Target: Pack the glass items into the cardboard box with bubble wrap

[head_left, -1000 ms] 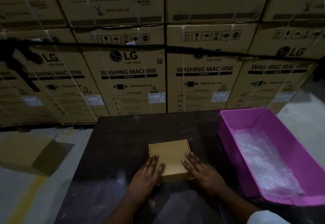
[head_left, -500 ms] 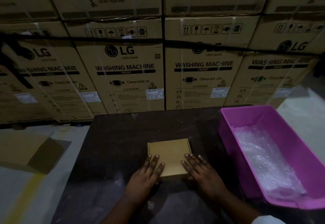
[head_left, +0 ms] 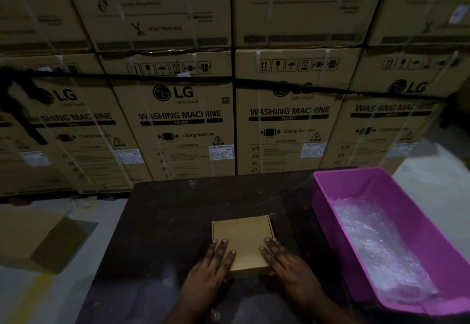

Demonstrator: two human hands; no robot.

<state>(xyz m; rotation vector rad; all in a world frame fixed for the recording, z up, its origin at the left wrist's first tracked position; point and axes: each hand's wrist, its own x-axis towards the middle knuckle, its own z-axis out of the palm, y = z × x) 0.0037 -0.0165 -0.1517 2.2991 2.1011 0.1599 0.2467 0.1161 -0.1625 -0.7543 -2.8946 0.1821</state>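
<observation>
A small closed cardboard box lies flat near the front of the dark table. My left hand rests with straight fingers on the box's near left corner. My right hand lies flat on its near right corner. To the right stands a pink plastic bin holding clear bubble wrap. No glass items show in this view.
A wall of stacked washing machine cartons rises right behind the table. An open cardboard box lies on the pale floor at the left. A yellow floor line runs at the lower left.
Both hands stay on the small box, the fingers shifting only slightly. The camera has tilted up a little, so more of the cartons shows.
</observation>
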